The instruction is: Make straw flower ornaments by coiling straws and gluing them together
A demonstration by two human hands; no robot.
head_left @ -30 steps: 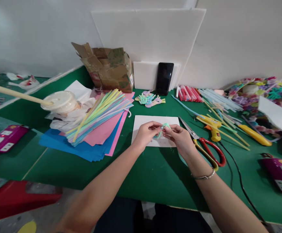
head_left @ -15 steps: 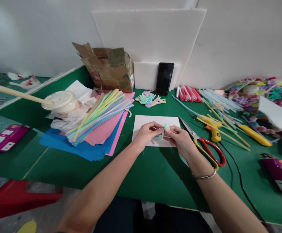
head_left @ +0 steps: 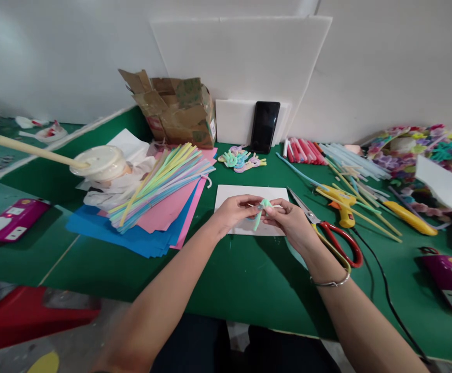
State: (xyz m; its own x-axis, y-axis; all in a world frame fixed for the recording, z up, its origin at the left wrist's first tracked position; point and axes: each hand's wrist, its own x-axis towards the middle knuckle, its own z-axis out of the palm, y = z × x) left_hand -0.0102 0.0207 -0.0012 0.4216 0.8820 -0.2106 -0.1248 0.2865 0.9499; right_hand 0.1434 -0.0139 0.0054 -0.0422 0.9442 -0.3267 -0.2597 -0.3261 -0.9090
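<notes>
"Where is the green fuzzy piece [head_left: 265, 205] to be found?"
"It is held up over the white sheet [head_left: 228, 192], between the two hands, with one strand left hanging down."
"And how are the hands set?"
"Both are nearly closed. The piece is pinched by the thumb and fingertips of the left hand [head_left: 234, 213] and of the right hand [head_left: 294, 223]; the farther fingers are partly hidden."
"What is placed about the sheet?"
"The scissors [head_left: 337, 241] are laid just to its right, partly covered by the right wrist, and the yellow glue gun [head_left: 341, 203] is set beyond them. Behind the sheet, a cluster of twisted pastel pieces [head_left: 238, 159] is seen."
"And farther out?"
"Pastel fuzzy stems [head_left: 167, 181] are heaped on pink and blue sheets [head_left: 132, 235] at the left of the green desk [head_left: 229, 282]. At the back, a phone [head_left: 265, 127] is propped upright beside a cardboard box [head_left: 177, 116]."
</notes>
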